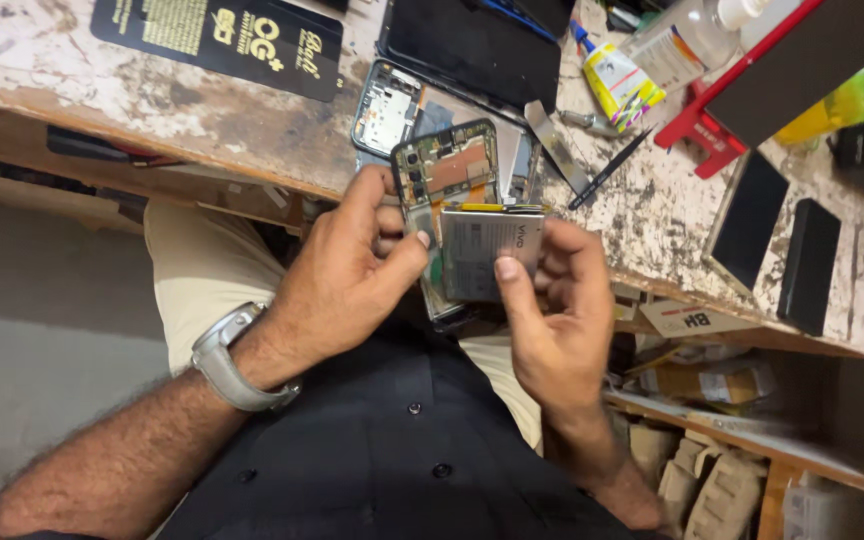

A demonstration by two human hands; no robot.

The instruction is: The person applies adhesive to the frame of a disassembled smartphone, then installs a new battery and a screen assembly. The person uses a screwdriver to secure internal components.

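Both hands (452, 275) grip the opened phone (449, 190) — battery (482, 255) between thumbs.

both forearms reach up from the bottom of the view, hands meeting close together at chest height. the left hand (352, 270) is curled, thumb pointing right, its fingers (384, 218) bent in behind what it grips. the right hand (552, 320) faces it, thumb raised and pressed flat, fingers (577, 250) wrapped from the far side. the left wrist is banded.
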